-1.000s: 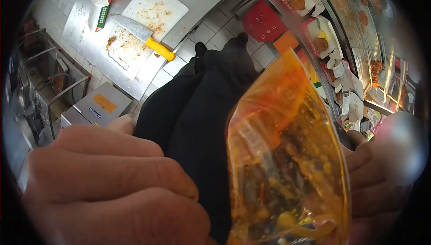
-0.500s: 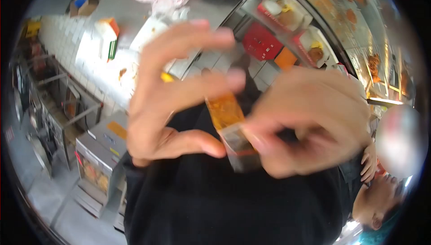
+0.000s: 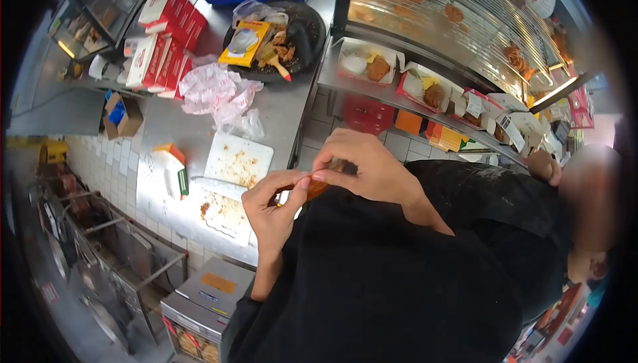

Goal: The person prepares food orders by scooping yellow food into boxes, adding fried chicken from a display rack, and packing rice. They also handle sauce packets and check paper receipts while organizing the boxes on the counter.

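– Since the left hand (image 3: pixel 269 220) has closed from wide open, what holds the orange packet (image 3: pixel 317 191)?

– It and the right hand (image 3: pixel 372 167), both pinched narrow: 2 grips seem to steady it before the black top (image 3: pixel 379 276).

– Pointing where?

– Fingers hide most of it; I can't tell its direction or long axis.

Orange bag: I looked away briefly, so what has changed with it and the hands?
The orange bag has moved away from the camera and now shows small between the hands. The left hand, spread open just before, has closed in a pinch at it beside the right hand, already pinching. The knife and open box stayed put.
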`<state>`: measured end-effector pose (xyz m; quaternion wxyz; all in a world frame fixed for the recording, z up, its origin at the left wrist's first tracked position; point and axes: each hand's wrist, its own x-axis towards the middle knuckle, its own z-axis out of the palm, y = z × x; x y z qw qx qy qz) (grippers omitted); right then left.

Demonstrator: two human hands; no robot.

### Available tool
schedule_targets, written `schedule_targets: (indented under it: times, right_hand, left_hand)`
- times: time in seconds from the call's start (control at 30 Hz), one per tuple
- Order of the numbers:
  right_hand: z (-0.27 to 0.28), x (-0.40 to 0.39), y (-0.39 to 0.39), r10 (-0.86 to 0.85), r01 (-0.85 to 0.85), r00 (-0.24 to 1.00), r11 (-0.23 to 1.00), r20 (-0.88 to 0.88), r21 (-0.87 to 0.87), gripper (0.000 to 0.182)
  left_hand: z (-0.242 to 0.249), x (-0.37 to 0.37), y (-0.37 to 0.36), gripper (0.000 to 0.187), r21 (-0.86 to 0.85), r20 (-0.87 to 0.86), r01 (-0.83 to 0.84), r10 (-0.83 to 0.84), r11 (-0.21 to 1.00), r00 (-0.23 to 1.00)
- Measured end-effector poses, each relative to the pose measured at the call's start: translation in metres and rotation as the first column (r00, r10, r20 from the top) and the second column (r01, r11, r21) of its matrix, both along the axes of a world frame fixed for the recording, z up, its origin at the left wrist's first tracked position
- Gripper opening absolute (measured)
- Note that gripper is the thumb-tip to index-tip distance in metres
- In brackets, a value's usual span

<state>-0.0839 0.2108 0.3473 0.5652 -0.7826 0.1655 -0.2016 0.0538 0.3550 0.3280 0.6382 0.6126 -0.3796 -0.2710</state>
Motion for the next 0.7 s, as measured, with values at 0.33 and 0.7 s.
schedule_targets:
  times: [0.33,0.7]
  right_hand:
    - [-0.016,-0.020,-0.008,-0.202,0.207,0.977,0.975,0.065,-0.082,0.009]
    - [-0.013,-0.038,-0.041,-0.381,0.395,0.918,0.900,0.107,-0.183,0.014]
  left_hand:
    - [0.004,0.010,-0.040,0.012,0.335,-0.080,0.158,-0.139,0.929,0.987]
    - [0.005,0.000,-0.101,0.010,0.173,0.011,0.370,-0.377,0.913,0.926]
